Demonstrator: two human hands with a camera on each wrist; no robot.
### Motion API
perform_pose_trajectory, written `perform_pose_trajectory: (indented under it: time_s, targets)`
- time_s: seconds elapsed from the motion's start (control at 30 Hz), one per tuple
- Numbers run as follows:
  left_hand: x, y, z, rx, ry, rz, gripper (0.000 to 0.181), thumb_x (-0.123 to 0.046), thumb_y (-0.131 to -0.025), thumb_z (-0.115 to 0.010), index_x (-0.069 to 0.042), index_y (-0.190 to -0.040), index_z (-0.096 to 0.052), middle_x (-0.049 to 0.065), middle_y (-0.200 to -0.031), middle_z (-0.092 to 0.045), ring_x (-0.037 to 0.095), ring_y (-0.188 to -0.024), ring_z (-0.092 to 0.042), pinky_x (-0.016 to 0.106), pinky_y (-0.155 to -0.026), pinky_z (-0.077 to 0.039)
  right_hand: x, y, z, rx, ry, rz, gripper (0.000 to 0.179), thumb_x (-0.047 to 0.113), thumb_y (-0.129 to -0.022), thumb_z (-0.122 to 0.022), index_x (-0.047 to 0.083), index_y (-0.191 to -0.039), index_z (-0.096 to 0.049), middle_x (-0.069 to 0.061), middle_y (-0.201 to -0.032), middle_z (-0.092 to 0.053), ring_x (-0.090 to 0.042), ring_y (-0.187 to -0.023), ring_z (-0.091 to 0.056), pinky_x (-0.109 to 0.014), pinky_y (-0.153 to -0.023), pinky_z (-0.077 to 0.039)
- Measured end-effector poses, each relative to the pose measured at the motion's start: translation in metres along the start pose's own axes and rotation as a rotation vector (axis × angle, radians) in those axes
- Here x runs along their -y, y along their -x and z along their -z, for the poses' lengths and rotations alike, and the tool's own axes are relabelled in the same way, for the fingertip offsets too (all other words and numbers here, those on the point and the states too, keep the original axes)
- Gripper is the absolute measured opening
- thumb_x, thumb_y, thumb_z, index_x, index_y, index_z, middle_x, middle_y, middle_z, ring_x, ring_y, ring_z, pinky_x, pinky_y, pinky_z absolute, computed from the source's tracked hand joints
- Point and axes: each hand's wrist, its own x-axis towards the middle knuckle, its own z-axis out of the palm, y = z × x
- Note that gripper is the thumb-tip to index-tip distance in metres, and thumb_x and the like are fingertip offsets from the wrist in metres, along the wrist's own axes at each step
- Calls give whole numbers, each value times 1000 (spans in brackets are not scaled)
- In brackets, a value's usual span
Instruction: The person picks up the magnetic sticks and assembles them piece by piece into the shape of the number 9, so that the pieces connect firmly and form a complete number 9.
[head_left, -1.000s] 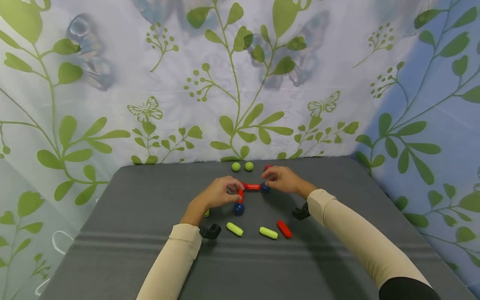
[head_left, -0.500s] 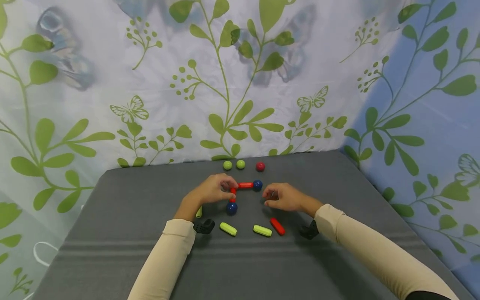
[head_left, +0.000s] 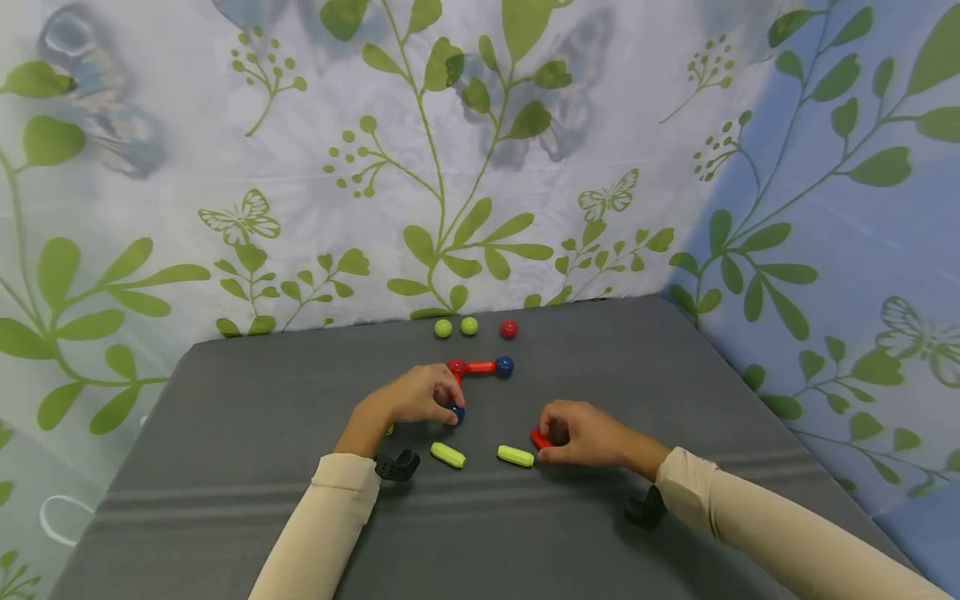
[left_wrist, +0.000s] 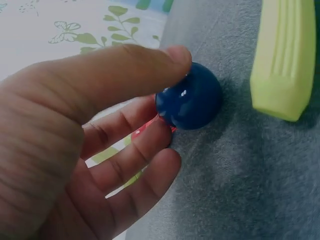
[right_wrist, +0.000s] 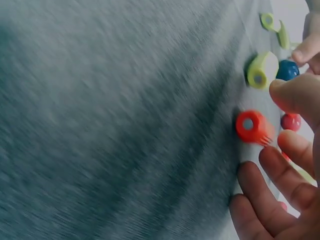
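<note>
In the head view my left hand [head_left: 422, 397] pinches a blue ball [left_wrist: 197, 97] between thumb and fingers. From that ball a red rod [head_left: 457, 377], partly hidden by the fingers, runs back to a red ball [head_left: 456, 366]. A second red rod [head_left: 481, 367] extends right from there to another blue ball [head_left: 504, 366], so the pieces form a corner. My right hand [head_left: 583, 433] reaches over a loose red rod [right_wrist: 252, 127]. Its thumb and fingers are spread around the rod, with a gap to it in the right wrist view.
Yellow-green rods [head_left: 447, 455] [head_left: 515, 456] lie in front of the corner, and another shows partly behind the left wrist. Two green balls [head_left: 443, 328] [head_left: 469, 326] and a red ball [head_left: 508, 329] sit near the back edge of the grey table [head_left: 247, 433]. A patterned curtain [head_left: 300, 167] hangs behind.
My right hand has left the far blue ball and come down toward the front to the loose red rod. My left hand has slid from the red rod to the near blue ball.
</note>
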Motion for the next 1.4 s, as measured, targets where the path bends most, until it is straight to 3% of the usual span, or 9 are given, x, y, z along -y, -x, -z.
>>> perform_pose_trajectory:
  time_s: [0.17,0.43,0.6,0.77,1.13,1.27,1.4]
  targets:
    - [-1,4,-1,-8,3,24,21,-7,-82,-86,-16,-98,-77,-4,-108,-60,19,-94,-65,34,-82,-53,5,3,-6,-40,69,15,26,20,-82,-87,15,-89,-62,4,-86,-58,-11,-74,-56,-28,-66,-48]
    - [-1,5,-6,-29,-38,20,21,-8,-83,-85,-18,-99,-75,-3,-104,-59,18,-93,-62,35,-83,-51,3,-1,-8,-75,98,-38,23,11,-84,-83,18,-89,-62,6,-82,-57,-7,-68,-53,-27,-60,-46]
    - [-4,5,-8,-43,-56,16,21,-9,-83,-84,-16,-101,-76,2,-100,-61,17,-88,-56,36,-82,-49,-2,-1,-7,-96,72,-45,22,11,-85,-83,19,-91,-63,7,-89,-60,-6,-77,-60,-30,-68,-50]
    - [-4,7,-9,-59,-40,29,21,-7,-84,-84,-15,-101,-76,1,-99,-60,16,-88,-56,36,-82,-50,-6,3,-7,-116,27,-6,23,9,-85,-83,17,-96,-64,6,-98,-62,-9,-89,-66,-34,-78,-54]
    - [2,9,-14,-104,-44,46,20,-10,-84,-84,-20,-100,-76,-3,-95,-59,15,-88,-56,36,-81,-50,-23,12,-13,-224,-150,179,28,1,-83,-83,8,-107,-70,-8,-109,-66,-23,-96,-67,-45,-83,-57]
    - [4,8,-16,-118,-35,42,20,-11,-84,-84,-20,-100,-76,-4,-96,-60,15,-89,-57,37,-82,-50,-20,20,-14,-298,-153,230,29,-9,-78,-83,2,-102,-70,-17,-106,-67,-31,-92,-68,-50,-77,-57]
    - [4,9,-17,-124,-28,46,21,-11,-84,-85,-20,-101,-76,-4,-95,-60,14,-90,-57,36,-83,-50,-7,28,-16,-357,-127,227,28,-9,-76,-85,1,-100,-72,-18,-105,-68,-31,-90,-68,-47,-76,-56]
